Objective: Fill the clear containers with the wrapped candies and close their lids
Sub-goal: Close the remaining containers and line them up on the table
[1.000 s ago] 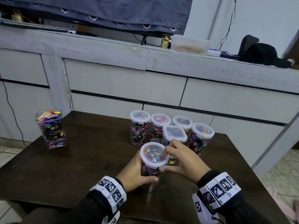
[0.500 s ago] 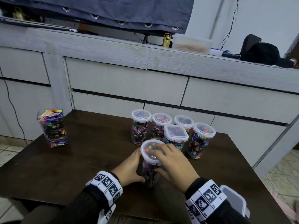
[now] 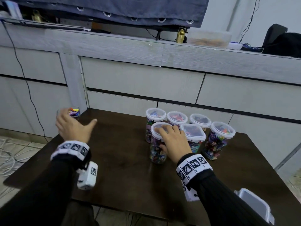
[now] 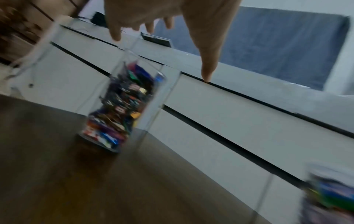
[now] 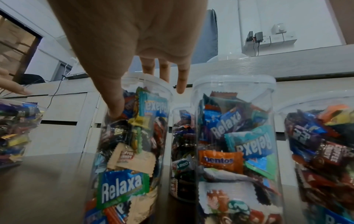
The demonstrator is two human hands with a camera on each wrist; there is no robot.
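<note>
A round clear jar (image 3: 157, 152) full of wrapped candies stands on the dark table (image 3: 122, 168) with its white lid on. My right hand (image 3: 162, 137) grips it from above, fingers across the lid and thumb against the near wall. The right wrist view shows that jar (image 5: 130, 151) close up, with the thumb pressed on its side. My left hand (image 3: 71, 126) hovers spread and empty over an open, lidless candy container (image 3: 75, 111) at the table's far left corner. The left wrist view, blurred, shows that container (image 4: 124, 109) just below the fingers.
Several more lidded jars of candies (image 3: 222, 129) cluster right behind and beside the held one, a square-lidded jar (image 3: 193, 132) among them. A white-lidded container (image 3: 255, 204) sits at the near right table edge. Grey cabinet drawers (image 3: 138, 82) rise behind the table.
My left hand let go of the jar and swung out to the open candy container at far left. The right hand stayed on the lid, and the jar now stands against the cluster.
</note>
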